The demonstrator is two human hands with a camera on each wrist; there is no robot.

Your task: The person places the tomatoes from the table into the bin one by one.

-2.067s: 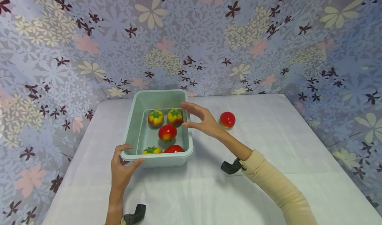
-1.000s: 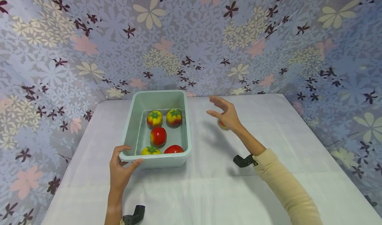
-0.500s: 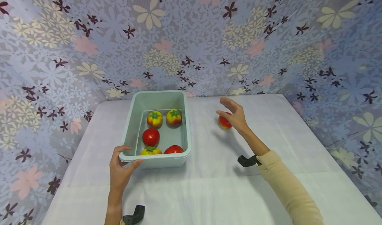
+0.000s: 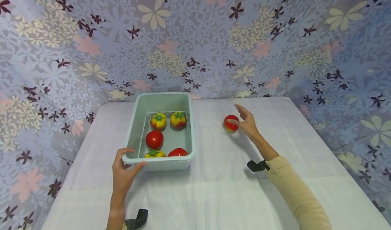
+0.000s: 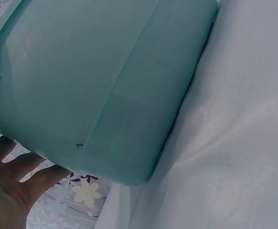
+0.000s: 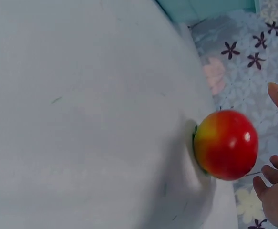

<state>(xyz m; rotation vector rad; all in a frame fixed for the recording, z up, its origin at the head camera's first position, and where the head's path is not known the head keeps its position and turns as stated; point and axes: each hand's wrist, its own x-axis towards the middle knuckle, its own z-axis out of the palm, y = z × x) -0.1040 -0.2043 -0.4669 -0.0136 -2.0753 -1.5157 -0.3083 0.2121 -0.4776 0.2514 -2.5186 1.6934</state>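
My left hand (image 4: 121, 179) grips the near-left corner of a pale green plastic bin (image 4: 166, 165), fingers over the rim and thumb against the front. In the left wrist view, the fingers (image 5: 38, 174) lie along the bin's outer wall (image 5: 96, 86). To the bin's right, my right hand (image 4: 248, 126) is spread around a shiny red-and-yellow tomato (image 4: 229, 127) on the table, its thumb overlapping the fruit in the head view. From the right wrist, a gap shows between that hand (image 6: 277, 195) and the tomato (image 6: 227, 145), which rests with its green stem side down.
Inside the bin lie several tomatoes: two yellow-red ones (image 4: 158, 121) at the back, a red one (image 4: 154, 140) at left, and others partly hidden by the front rim. A white cloth (image 4: 213, 196) covers the table; floral fabric (image 4: 213, 46) hangs behind.
The right hand has moved from over the bin's right rim to the tomato on the table. A red tomato in the bin has rolled left, against the front yellow one. The left hand stays put.
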